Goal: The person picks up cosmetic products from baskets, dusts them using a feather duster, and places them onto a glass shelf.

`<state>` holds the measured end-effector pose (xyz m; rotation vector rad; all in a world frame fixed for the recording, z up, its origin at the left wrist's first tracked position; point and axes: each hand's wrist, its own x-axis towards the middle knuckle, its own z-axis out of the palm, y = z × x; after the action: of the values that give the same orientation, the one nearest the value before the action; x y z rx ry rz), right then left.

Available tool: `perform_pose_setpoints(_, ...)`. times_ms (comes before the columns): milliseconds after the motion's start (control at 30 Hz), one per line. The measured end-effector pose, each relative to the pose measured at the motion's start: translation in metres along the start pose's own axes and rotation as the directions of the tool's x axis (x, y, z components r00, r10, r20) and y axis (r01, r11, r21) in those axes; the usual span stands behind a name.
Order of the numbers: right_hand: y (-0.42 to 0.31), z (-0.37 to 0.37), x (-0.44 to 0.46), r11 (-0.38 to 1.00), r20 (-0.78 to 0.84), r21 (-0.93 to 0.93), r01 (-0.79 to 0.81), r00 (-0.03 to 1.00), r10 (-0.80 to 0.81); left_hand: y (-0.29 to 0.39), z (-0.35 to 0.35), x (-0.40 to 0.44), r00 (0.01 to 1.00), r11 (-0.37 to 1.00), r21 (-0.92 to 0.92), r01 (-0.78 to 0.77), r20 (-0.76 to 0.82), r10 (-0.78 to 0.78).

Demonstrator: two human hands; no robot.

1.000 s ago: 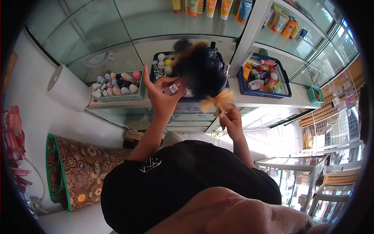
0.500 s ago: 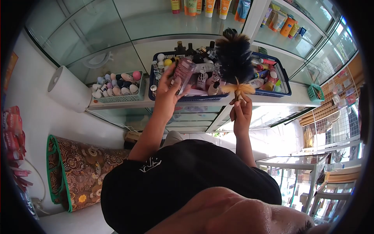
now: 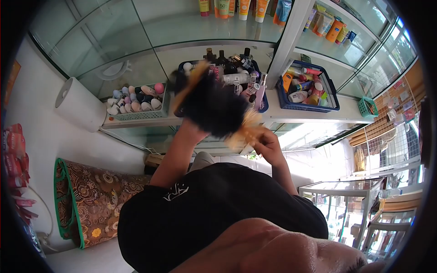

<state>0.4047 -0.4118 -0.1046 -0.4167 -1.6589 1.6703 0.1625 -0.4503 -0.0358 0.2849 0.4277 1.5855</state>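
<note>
My right hand [image 3: 266,144] is closed on the handle of a dark feather duster [image 3: 216,107] with tan feathers at its base. The duster is blurred and lies across my left hand [image 3: 195,130], hiding its fingers and most of what it holds. A bit of a pink patterned package [image 3: 213,73] shows above the feathers. Behind the duster, a blue basket [image 3: 264,105] holds perfume bottles [image 3: 236,78] and dark-capped bottles.
A green basket [image 3: 141,115] of roll-on bottles stands left, beside a white paper roll [image 3: 81,104]. To the right are a blue basket [image 3: 309,108] of tubes and a small green basket [image 3: 368,109]. Glass shelves hold sunscreen tubes [image 3: 245,10].
The duster has swung left and down from beside the basket to across my left hand. My right hand has shifted left and lower, and the package in my left hand is now mostly covered.
</note>
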Motion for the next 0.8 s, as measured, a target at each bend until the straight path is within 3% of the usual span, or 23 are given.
perform_pose_setpoints(33,0.001,-0.002,0.0,0.997,-0.093,0.03,-0.067,0.993,0.07,0.0,-0.001,0.002,0.999,1.0,0.001,0.022,0.026,-0.022)
perform_pose_setpoints(67,0.005,-0.003,0.004,0.996,-0.177,0.087,0.015,0.984,0.001,0.004,-0.015,0.004,0.986,0.992,0.094,0.084,0.136,-0.096)
perform_pose_setpoints(100,0.003,-0.001,0.007,0.995,-0.289,0.078,0.068,0.956,-0.043,0.004,-0.022,0.006,0.969,0.991,0.076,0.113,0.21,-0.127)
perform_pose_setpoints(167,-0.001,-0.001,0.011,0.997,-0.425,0.052,0.061,0.904,-0.033,0.005,-0.03,0.009,0.915,0.982,0.049,0.18,0.358,-0.186)
perform_pose_setpoints(233,0.0,-0.004,0.009,0.995,-0.38,0.079,0.069,0.925,-0.034,0.005,-0.024,0.006,0.952,0.983,0.11,0.15,0.252,-0.174)
perform_pose_setpoints(300,0.0,-0.008,0.005,0.997,-0.247,0.074,0.024,0.969,-0.005,0.005,-0.033,0.01,0.964,0.982,0.132,0.138,0.21,-0.163)
perform_pose_setpoints(367,-0.002,-0.012,-0.004,0.997,-0.026,0.023,-0.068,0.997,0.068,-0.003,0.006,0.001,0.999,0.986,0.161,-0.044,0.023,0.041)
perform_pose_setpoints(433,-0.003,-0.014,-0.002,1.0,0.178,-0.021,-0.004,0.984,0.008,0.006,-0.025,0.005,0.928,0.929,-0.273,0.252,0.342,-0.151)
perform_pose_setpoints(500,-0.003,-0.016,0.001,0.997,0.379,-0.05,0.066,0.924,-0.043,0.019,-0.067,0.039,0.835,0.964,0.155,0.218,0.481,-0.266)
perform_pose_setpoints(533,-0.003,-0.017,0.001,0.996,0.392,-0.069,0.054,0.92,-0.023,0.018,-0.072,0.039,0.871,0.97,0.133,0.206,0.426,-0.243)
perform_pose_setpoints(633,-0.008,-0.007,0.0,0.998,0.087,0.021,-0.05,0.995,0.048,0.013,-0.058,0.023,0.963,0.989,0.082,0.126,0.228,-0.142)
perform_pose_setpoints(667,-0.004,-0.008,0.003,0.996,-0.054,-0.083,0.032,0.998,-0.037,0.006,-0.037,0.015,0.985,0.994,0.077,0.075,0.147,-0.086)
perform_pose_setpoints(700,-0.003,-0.015,0.003,0.998,-0.161,-0.047,-0.052,0.986,0.043,0.004,-0.023,0.01,0.998,0.997,0.077,0.023,0.065,-0.028)
perform_pose_setpoints(733,-0.001,-0.015,0.007,0.999,-0.259,-0.008,0.034,0.965,-0.035,0.01,-0.02,0.006,0.981,0.993,0.089,0.076,0.17,-0.09)
perform_pose_setpoints(767,0.001,-0.015,0.011,0.992,-0.357,0.022,0.122,0.928,-0.106,0.012,-0.019,0.005,0.98,0.993,0.069,0.099,0.169,-0.109)
perform_pose_setpoints(800,-0.001,-0.014,0.013,0.994,-0.434,-0.005,0.109,0.895,-0.1,0.013,-0.017,0.006,0.977,0.991,0.049,0.122,0.168,-0.129)
